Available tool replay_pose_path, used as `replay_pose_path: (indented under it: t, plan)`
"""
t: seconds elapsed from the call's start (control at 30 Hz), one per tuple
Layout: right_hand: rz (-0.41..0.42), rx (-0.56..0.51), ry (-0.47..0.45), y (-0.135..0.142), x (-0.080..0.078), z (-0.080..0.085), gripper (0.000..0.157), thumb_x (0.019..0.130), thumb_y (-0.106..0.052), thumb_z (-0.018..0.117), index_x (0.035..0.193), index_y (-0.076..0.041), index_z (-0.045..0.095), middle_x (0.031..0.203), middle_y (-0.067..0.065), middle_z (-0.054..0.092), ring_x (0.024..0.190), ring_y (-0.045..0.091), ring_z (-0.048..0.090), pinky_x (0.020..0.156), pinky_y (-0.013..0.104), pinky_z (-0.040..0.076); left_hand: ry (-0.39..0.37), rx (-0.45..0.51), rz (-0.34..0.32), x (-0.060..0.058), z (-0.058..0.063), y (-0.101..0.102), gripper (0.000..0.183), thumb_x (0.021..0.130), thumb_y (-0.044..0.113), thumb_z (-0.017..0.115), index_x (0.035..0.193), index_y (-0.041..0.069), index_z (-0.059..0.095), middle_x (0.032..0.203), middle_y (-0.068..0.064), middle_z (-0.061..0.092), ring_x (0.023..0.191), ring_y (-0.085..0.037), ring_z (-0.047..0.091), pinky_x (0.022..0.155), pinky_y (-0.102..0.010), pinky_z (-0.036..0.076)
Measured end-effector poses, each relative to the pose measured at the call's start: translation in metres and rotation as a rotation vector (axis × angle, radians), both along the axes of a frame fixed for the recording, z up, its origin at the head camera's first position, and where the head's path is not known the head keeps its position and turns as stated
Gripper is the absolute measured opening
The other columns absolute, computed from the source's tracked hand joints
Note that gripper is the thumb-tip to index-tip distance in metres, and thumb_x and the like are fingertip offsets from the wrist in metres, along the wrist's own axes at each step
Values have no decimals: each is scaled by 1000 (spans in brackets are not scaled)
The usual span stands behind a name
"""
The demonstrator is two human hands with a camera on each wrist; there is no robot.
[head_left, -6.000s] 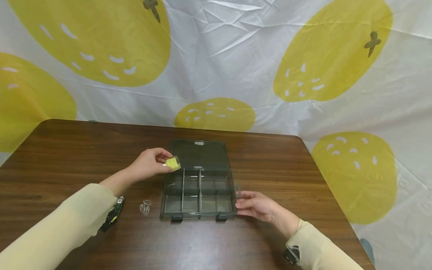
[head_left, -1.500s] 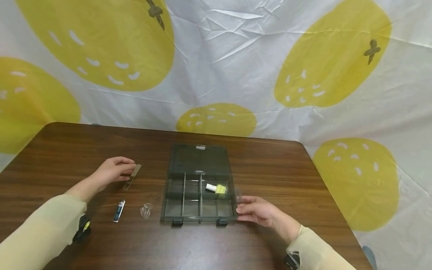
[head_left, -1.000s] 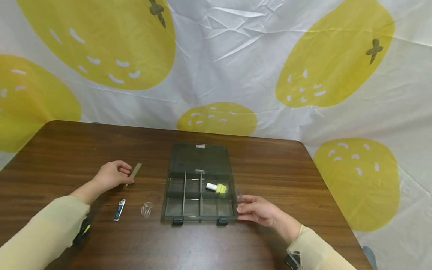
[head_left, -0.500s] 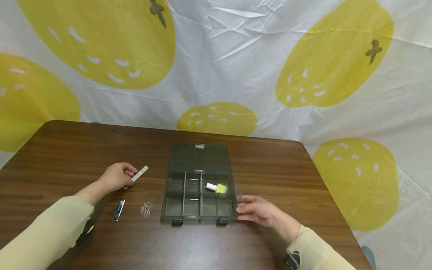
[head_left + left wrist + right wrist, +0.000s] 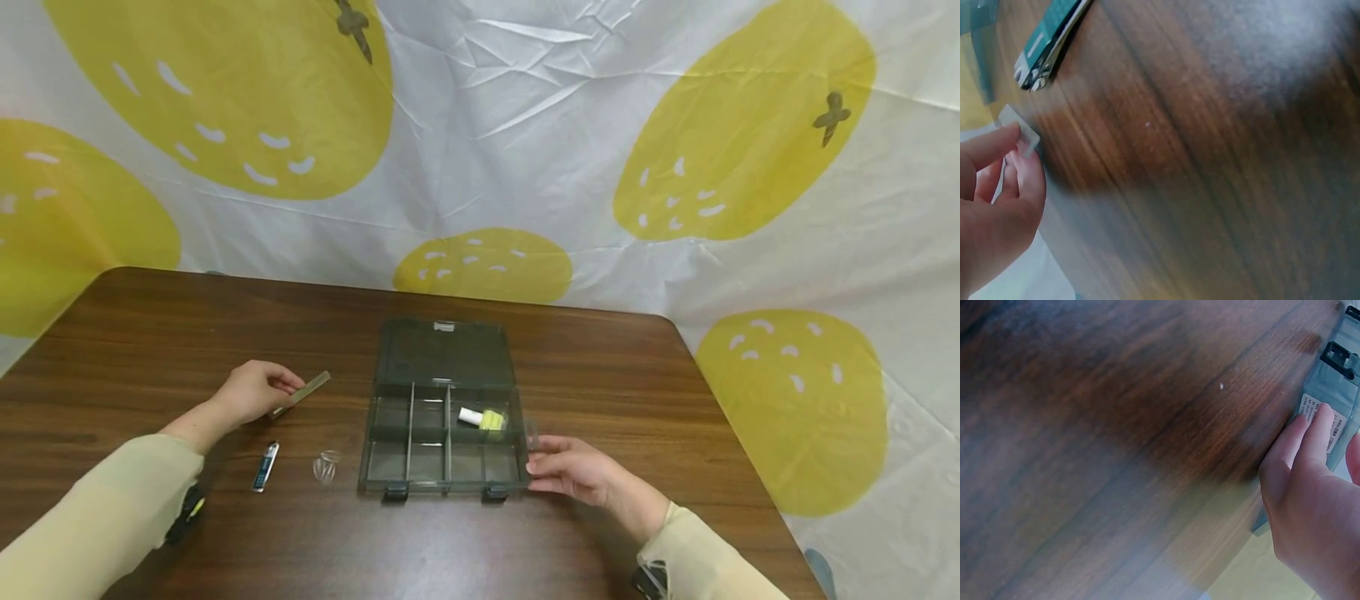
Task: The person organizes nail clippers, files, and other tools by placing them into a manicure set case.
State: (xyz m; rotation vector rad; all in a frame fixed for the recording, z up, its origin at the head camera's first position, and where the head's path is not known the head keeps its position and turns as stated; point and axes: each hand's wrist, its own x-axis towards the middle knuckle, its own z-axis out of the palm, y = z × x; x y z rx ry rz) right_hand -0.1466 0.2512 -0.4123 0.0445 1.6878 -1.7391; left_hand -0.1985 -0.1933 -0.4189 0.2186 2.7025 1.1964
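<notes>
My left hand [image 5: 251, 392] pinches a narrow flat strip, apparently a nail file [image 5: 311, 388], between thumb and fingers. In the left wrist view the strip's pale, translucent end [image 5: 1030, 142] shows beside the thumb. A nail clipper [image 5: 266, 467] lies just in front of this hand. My right hand [image 5: 576, 471] rests its fingers against the right side of a dark see-through divider box [image 5: 405, 485]; the right wrist view shows them on its label [image 5: 1337, 431]. The box lid [image 5: 446, 350] is folded back. A yellow nail polish bottle [image 5: 491, 419] with a white cap lies in the back right compartment.
Several clear curved pieces [image 5: 326, 467] lie on the table between the nail clipper and the box. Two black latches [image 5: 495, 493] stick out at the box's front. Behind the wooden table [image 5: 600, 350] hangs a white cloth [image 5: 525, 167] with yellow fruit shapes.
Six seconds ago my left hand held the nail polish; it now lies in the box. Since then this hand has gone left, picked up the nail file and turned it. My right hand stays.
</notes>
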Motion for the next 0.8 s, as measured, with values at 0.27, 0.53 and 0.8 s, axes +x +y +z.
replay_pose_path:
  t: [0.27,0.53,0.8]
  plan:
    - [-1,1,1,0,1,1,59,88,6,50,138,17,21,95,1,65,84,8,65,82,27,55,-201,160,-49,-11,7,-9,41,88,9,60,121,-14,53,104,-15,67,81,-3,57,71,-24,50]
    - [0,3,3,-1,1,1,60,88,6,50,138,17,21,94,1,63,84,8,64,83,27,54,-321,251,-133,-15,23,-5,48,92,13,56,130,-13,43,119,-17,58,93,-6,55,88,-32,50]
    - [-3,-6,3,-1,1,1,57,88,6,50,137,17,23,93,1,63,83,8,64,81,26,55,-378,302,-203,-17,32,8,51,91,15,58,132,-12,43,118,-11,57,95,-4,55,96,-33,46]
